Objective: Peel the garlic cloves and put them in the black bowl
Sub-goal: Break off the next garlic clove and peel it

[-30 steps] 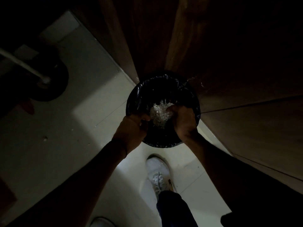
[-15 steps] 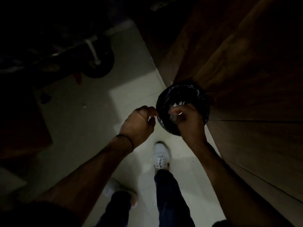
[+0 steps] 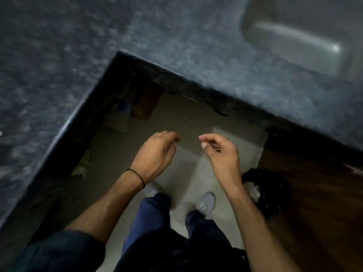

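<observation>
Both hands hang loosely curled and empty, left hand (image 3: 157,154) at 9 o'clock of right hand (image 3: 222,152). No garlic cloves or black bowl in view (just counter (image 3: 176,36), sink (image 3: 304,36) at 1 o'clock, bin (image 3: 275,193) at 4). They're probably light, firm and slippery-skinned, so I'd pinch the root end.

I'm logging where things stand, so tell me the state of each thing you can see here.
Left hand: raised over the floor, fingers loosely curled, holding nothing.
Right hand: likewise raised, nothing visible in its grip.
Bin: uncovered, black liner, white peels inside.
Sink: blurred, contents cannot be told.
</observation>
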